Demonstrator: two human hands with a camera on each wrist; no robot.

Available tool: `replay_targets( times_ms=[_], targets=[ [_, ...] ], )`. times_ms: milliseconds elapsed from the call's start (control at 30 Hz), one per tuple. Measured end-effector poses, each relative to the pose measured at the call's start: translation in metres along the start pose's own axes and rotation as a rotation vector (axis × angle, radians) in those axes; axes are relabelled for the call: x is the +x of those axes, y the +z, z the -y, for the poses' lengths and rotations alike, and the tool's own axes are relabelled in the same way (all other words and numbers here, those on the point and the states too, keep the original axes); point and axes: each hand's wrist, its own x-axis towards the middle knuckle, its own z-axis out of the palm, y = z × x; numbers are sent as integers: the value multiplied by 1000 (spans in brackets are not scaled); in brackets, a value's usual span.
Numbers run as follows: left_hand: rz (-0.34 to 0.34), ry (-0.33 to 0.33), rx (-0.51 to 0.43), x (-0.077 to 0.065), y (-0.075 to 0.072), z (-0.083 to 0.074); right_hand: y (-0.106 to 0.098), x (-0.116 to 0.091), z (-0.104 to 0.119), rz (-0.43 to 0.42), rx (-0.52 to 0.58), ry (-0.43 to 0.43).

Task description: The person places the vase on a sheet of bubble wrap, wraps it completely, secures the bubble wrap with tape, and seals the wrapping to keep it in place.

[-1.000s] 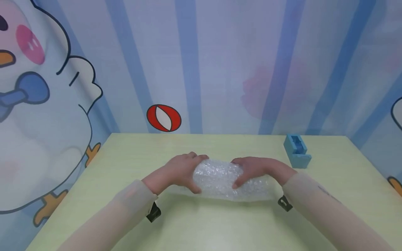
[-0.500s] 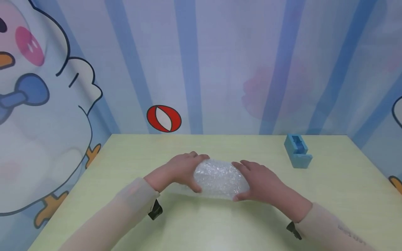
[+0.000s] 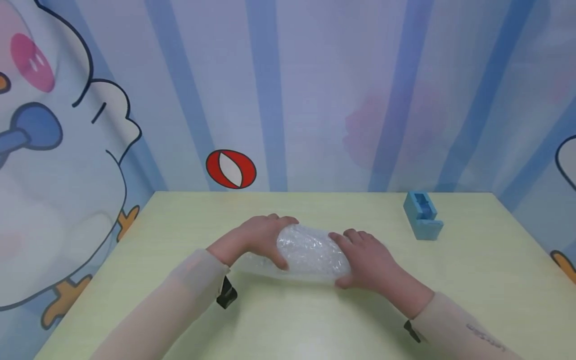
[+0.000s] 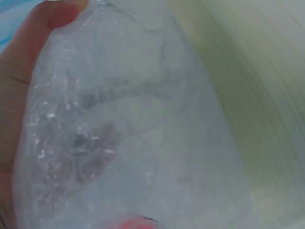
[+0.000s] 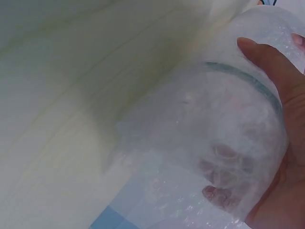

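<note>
A roll of clear bubble wrap (image 3: 312,252) lies sideways between my hands, low over the table or resting on it; I cannot tell which. Around its left part curls my left hand (image 3: 261,239), thumb on the near side and fingers over the far side. My right hand (image 3: 371,262) grips the right end, with the thumb near and the fingers behind. In the right wrist view a dark greenish curved line crosses the bubble wrap (image 5: 190,105), and fingers show through its loose end. What lies inside cannot be made out.
A light blue tape dispenser (image 3: 423,220) stands at the back right of the pale yellow table (image 3: 288,320). Behind the table hangs a blue striped backdrop (image 3: 315,90) with cartoon prints.
My right hand has shifted from on top of the wrap to its right end, its wrist dropping nearer. The wrap's right end, visible before, is now hidden by that hand. My left hand stays nearly put.
</note>
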Motion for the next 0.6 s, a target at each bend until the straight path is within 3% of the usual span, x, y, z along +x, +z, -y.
replay_targets(
  times_ms=[300, 600],
  targets=[
    [-13, -13, -60, 0, 1, 2, 4, 3, -2, 8, 11, 9],
    [50, -1, -100, 13, -6, 8, 2, 13, -11, 51, 93, 29]
  ],
)
